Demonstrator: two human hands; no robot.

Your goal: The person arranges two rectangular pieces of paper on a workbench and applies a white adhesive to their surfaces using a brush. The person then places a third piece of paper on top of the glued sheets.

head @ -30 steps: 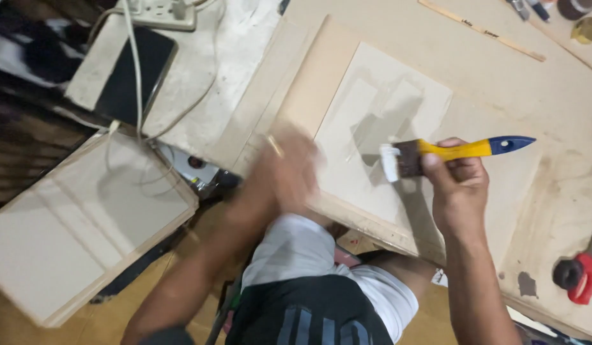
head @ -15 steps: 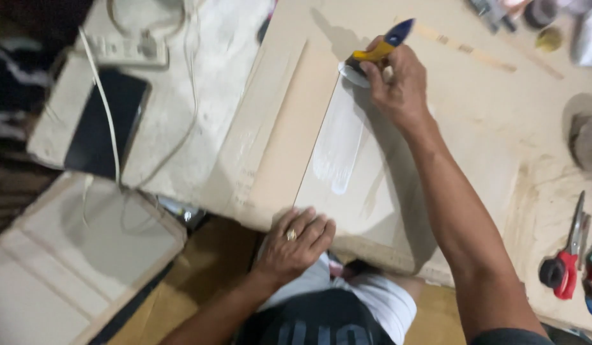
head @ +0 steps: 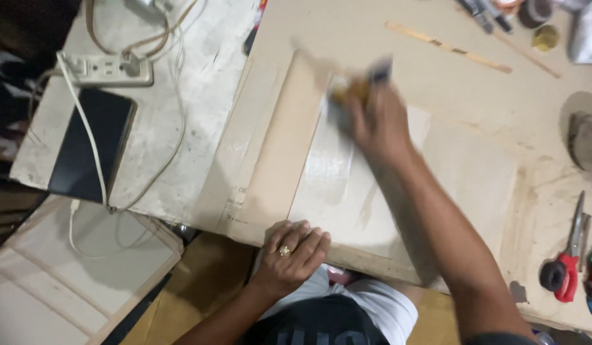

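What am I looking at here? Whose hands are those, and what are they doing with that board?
This picture comes from a camera worn on a person's head, looking down at their own two hands, so you see what they see. There is no machine, only bare hands.

The right hand holds a paintbrush with a yellow and blue handle; it looks blurry because it is moving. The brush is on a pale sheet with a wet, shiny streak. The left hand, wearing a ring, presses flat on the near edge of the board under that sheet.

Around them lie red-handled scissors on the right, a thin wooden stick at the top, and on the left a power strip and a dark phone with a white cable.
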